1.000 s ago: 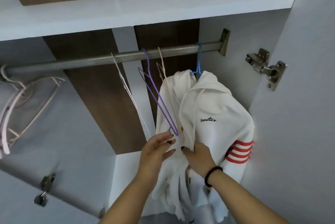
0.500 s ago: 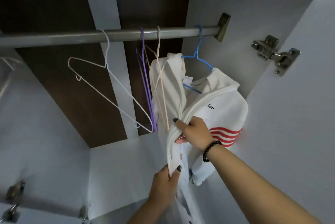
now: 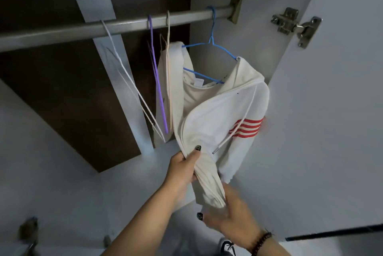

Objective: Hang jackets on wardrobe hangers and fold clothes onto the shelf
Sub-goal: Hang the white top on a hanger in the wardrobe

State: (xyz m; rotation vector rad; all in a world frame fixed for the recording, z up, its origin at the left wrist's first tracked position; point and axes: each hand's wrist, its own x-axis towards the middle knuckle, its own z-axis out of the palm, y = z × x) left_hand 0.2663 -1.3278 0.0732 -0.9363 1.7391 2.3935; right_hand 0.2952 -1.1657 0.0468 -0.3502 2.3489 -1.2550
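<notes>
The white jacket (image 3: 217, 110) hangs lopsided on the blue hanger (image 3: 209, 59) at the rail (image 3: 124, 25). The left hand (image 3: 182, 168) grips its front edge; the right hand (image 3: 230, 214), blurred, touches the hem, grasp unclear. Tugging could slip a shoulder off.

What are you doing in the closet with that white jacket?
A person is hanging up a white jacket with red stripes on its sleeve. It already hangs on the blue hanger, hooked over the wardrobe rail. The left hand grips the jacket's front edge, and the right hand is at the bunched fabric lower down, a bit blurred. Beside the jacket, a purple hanger and pale hangers hang bare.
</notes>
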